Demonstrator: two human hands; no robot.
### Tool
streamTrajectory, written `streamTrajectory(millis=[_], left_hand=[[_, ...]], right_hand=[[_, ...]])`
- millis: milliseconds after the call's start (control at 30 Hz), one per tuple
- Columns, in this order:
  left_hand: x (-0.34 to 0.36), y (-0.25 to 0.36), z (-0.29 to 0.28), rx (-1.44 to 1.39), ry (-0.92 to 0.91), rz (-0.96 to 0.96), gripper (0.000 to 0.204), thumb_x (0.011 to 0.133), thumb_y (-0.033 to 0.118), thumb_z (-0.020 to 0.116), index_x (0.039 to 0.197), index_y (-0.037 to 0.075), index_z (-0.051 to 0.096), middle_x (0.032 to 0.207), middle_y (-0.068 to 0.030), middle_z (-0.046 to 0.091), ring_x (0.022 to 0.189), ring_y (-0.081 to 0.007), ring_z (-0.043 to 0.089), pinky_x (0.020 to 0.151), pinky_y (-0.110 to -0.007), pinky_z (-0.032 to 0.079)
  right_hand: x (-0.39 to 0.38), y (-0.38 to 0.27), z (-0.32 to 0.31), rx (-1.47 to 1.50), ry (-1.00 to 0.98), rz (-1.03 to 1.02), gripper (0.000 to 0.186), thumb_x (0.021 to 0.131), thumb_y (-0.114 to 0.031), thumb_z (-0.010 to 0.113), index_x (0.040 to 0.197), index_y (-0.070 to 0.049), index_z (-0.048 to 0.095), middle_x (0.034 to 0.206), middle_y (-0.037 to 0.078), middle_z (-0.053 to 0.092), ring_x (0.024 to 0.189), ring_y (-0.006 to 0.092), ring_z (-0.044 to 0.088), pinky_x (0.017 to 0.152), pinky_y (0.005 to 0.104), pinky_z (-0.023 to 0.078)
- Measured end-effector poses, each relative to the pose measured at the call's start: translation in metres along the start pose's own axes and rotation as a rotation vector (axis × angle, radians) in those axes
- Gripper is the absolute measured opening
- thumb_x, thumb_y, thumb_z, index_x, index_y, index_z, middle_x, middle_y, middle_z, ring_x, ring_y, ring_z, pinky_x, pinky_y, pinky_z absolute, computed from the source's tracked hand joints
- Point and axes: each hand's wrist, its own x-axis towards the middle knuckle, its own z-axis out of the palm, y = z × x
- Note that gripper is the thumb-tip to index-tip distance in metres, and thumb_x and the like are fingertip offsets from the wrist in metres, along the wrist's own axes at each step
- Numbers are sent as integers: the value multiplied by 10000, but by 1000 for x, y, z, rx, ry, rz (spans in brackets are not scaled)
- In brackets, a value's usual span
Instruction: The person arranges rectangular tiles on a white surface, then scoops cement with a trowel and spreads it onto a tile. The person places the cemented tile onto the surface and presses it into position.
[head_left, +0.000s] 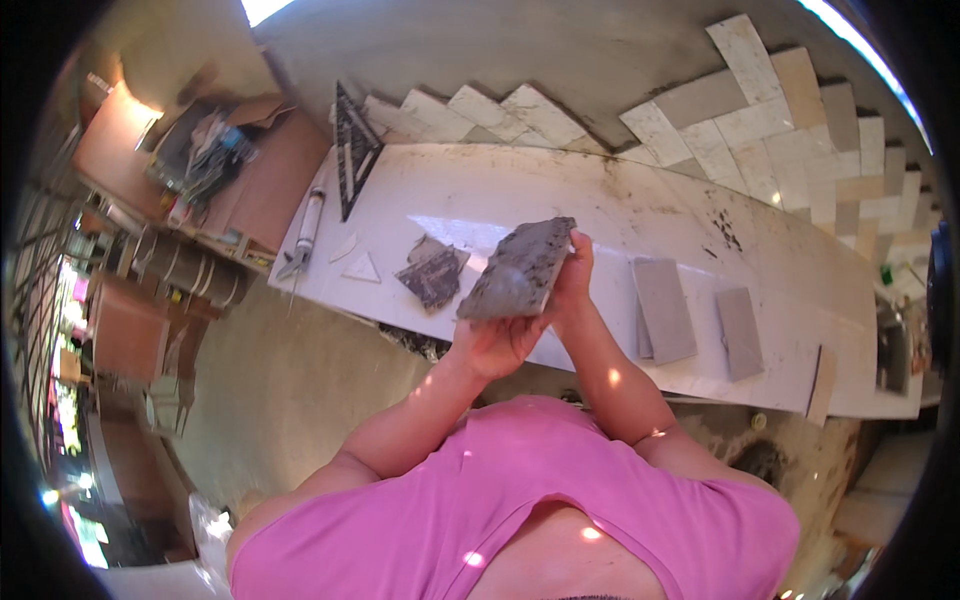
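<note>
Both my hands hold a grey tile above the white countertop, its upturned face coated with wet grey mortar. My left hand supports the near lower edge from underneath, fingers curled under it. Around the right edge wraps my right hand, with some fingers hidden behind the tile. Just left of it on the counter lie dark, mortar-smeared pieces. To the right rest overlapping plain grey tiles and another grey tile.
A caulking gun, a white triangular offcut and a black triangular square sit at the counter's left end. A narrow beige strip overhangs the front edge at right. Herringbone tiles cover part of the wall behind.
</note>
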Motion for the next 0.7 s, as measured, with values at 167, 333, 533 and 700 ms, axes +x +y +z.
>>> streamTrajectory(millis=[167, 333, 533, 700], left_hand=[[-10, 62, 0, 1356, 454, 169, 213, 897, 84, 669, 1094, 12, 632, 983, -109, 667, 897, -241, 670, 699, -352, 566], [59, 159, 30, 2169, -231, 1245, 253, 762, 22, 816, 971, 26, 675, 935, -161, 649, 862, -343, 640, 719, -401, 527], [160, 184, 52, 2221, -516, 1380, 262, 735, 37, 815, 961, 48, 683, 950, -142, 659, 876, -354, 638, 756, -430, 534], [230, 187, 57, 2338, -532, 1359, 233, 773, 57, 825, 969, 60, 699, 955, -120, 694, 898, -338, 670, 785, -424, 555]], right_hand=[[35, -21, -18, 81, 335, -459, 681, 860, -502, 614, 1366, -63, 494, 1332, 192, 577, 1242, 384, 566, 1044, 588, 481], [64, -30, -34, 63, 466, -753, 783, 879, -525, 602, 1461, -92, 305, 1479, 216, 373, 1346, 425, 446, 1079, 651, 445], [100, -47, -34, 153, 523, -824, 816, 881, -522, 615, 1500, -106, 283, 1465, 276, 367, 1349, 474, 436, 1106, 664, 421], [135, -87, -47, 214, 490, -899, 828, 904, -546, 583, 1507, -91, 243, 1448, 270, 367, 1324, 461, 446, 1106, 657, 430]])
